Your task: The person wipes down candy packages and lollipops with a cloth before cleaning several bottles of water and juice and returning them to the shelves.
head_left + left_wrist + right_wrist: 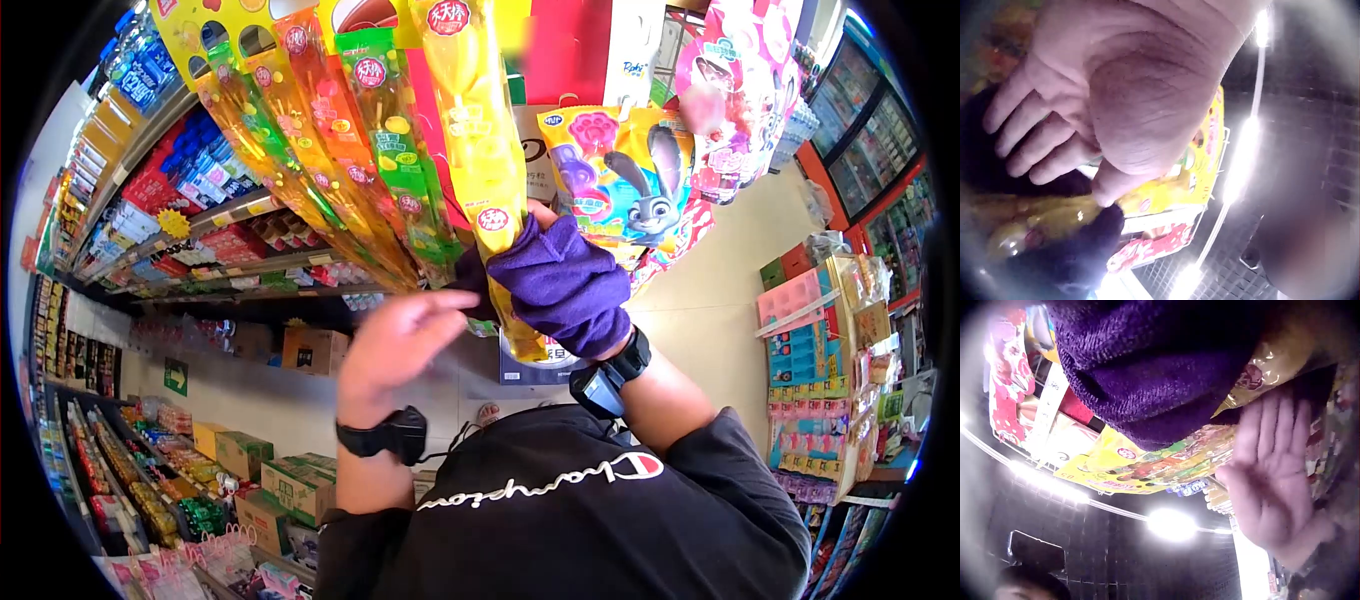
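The left hand (405, 340) is open near a purple cloth (572, 280); the right hand (541, 213) grips the cloth round 1 yellow pack (484, 150). Shelves (250, 208) stand by the pale floor (697, 345).

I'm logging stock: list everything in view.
long packet: one, yellow, centre
cloth: one, purple, round that packet
slim packets: several, multicoloured, left
rabbit bag: one, yellow, right
bags: several, pink, upper right
shelf goods: many, mixed, left
cartons: several, brown, lower left
stand: one, mixed, right
cooler doors: several, dark, upper right
ceiling lights: several, white, overhead
shirt: one, black, bottom
wrist devices: two, black, wrists
left hand: one, bare, beside cloth
right hand: one, bare, mostly under cloth
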Tool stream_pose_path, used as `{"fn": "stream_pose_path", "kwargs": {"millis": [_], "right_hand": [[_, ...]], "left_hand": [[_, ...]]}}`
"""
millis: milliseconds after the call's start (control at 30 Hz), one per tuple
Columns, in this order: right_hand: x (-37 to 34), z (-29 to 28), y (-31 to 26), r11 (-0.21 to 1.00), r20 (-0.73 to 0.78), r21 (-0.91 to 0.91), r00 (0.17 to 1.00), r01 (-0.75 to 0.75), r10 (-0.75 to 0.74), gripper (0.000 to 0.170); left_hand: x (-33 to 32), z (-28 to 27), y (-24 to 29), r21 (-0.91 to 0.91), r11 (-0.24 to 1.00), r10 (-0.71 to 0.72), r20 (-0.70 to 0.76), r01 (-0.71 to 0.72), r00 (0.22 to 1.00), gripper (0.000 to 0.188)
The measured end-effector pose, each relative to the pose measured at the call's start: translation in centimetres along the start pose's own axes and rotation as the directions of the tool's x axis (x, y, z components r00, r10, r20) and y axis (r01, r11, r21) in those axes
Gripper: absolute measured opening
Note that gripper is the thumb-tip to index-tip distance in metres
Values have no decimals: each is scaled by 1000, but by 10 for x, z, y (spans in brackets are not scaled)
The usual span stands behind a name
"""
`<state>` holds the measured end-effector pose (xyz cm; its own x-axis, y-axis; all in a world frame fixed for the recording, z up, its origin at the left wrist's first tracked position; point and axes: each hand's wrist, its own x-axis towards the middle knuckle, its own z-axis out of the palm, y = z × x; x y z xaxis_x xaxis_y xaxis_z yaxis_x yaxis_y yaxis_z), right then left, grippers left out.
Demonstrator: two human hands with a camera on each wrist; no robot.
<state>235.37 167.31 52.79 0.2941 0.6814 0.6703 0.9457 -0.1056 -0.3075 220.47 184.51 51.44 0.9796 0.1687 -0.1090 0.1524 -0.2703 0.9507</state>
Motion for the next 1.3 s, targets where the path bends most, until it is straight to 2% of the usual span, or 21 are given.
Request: {"fn": "stream_pose_path", "kwargs": {"millis": [67, 133, 167, 233, 267, 333, 433, 467, 533, 567, 600, 733, 800, 833, 933, 967, 1000, 1067, 1133, 1200, 1300], "right_hand": [[-8, 21, 15, 854, -28, 464, 959, -238, 282, 46], [-8, 28, 34, 995, -69, -76, 995, 64, -69, 25], [-12, 26, 33, 996, -62, -70, 996, 61, -65, 25], [-20, 18, 31, 745, 83, 630, 973, -220, 217, 40], [-23, 10, 37, 983, 30, 54, 983, 177, -178, 46], [-27, 2, 29, 981, 115, -116, 983, 153, -140, 45], [-39, 4, 28, 992, 63, 61, 992, 108, -112, 27], [-47, 9, 26, 859, 175, -468, 974, 208, -141, 22], [-83, 48, 51, 940, 84, -328, 989, -88, 122, 12], [-86, 54, 57, 960, 52, -258, 994, 106, -96, 6], [-76, 27, 36, 835, 184, -502, 971, 225, -151, 9], [-87, 36, 28, 894, 78, -392, 976, 216, -201, 11], [-97, 37, 25, 966, 127, -251, 987, -66, 100, 13], [-96, 34, 31, 1000, 199, 9, 980, 29, -30, 20], [-113, 44, 36, 999, 152, -21, 988, 44, -41, 34], [-96, 20, 19, 698, 412, 604, 900, -385, 141, 43], [-103, 21, 20, 689, 423, 606, 895, -396, 142, 43], [-122, 29, 26, 512, 834, 397, 533, -762, 146, 42], [-142, 48, 32, 443, 802, 473, 580, -761, 140, 36], [-144, 53, 34, 188, 801, 580, 597, -793, 44, 39], [-151, 42, 38, 322, 794, 547, 601, -772, 94, 33]], "left_hand": [[-1, -11, 15, -184, 971, 118, -174, -150, 978, 22], [16, 7, 36, -123, 917, 312, -374, -380, 874, 26], [33, 22, 47, -67, 867, 430, -400, -493, 809, 31], [56, 38, 63, -47, 875, 429, -382, -481, 818, 34], [64, 41, 68, 9, 893, 426, -341, -450, 838, 35], [78, 51, 72, 14, 896, 411, -405, -444, 817, 33], [87, 58, 71, -104, 880, 364, -477, -463, 800, 29], [90, 61, 70, -226, 846, 333, -484, -483, 809, 27], [96, 65, 68, -291, 794, 348, -502, -534, 792, 24], [96, 65, 69, -301, 806, 309, -521, -510, 796, 20], [95, 66, 69, -314, 817, 265, -541, -484, 798, 16], [94, 69, 77, -237, 843, 272, -585, -482, 764, 17], [97, 67, 77, -242, 839, 273, -589, -488, 761, 18], [98, 67, 78, -258, 824, 271, -604, -505, 750, 19], [98, 68, 81, -281, 819, 245, -616, -500, 749, 19], [102, 67, 81, -278, 799, 281, -611, -534, 740, 19], [104, 66, 80, -275, 779, 312, -609, -563, 729, 19], [106, 65, 81, -269, 794, 296, -612, -545, 734, 19], [108, 66, 80, -281, 799, 287, -599, -532, 747, 18], [113, 61, 76, -279, 827, 228, -627, -488, 745, 19], [118, 60, 76, -220, 837, 253, -656, -501, 711, 21]]}}
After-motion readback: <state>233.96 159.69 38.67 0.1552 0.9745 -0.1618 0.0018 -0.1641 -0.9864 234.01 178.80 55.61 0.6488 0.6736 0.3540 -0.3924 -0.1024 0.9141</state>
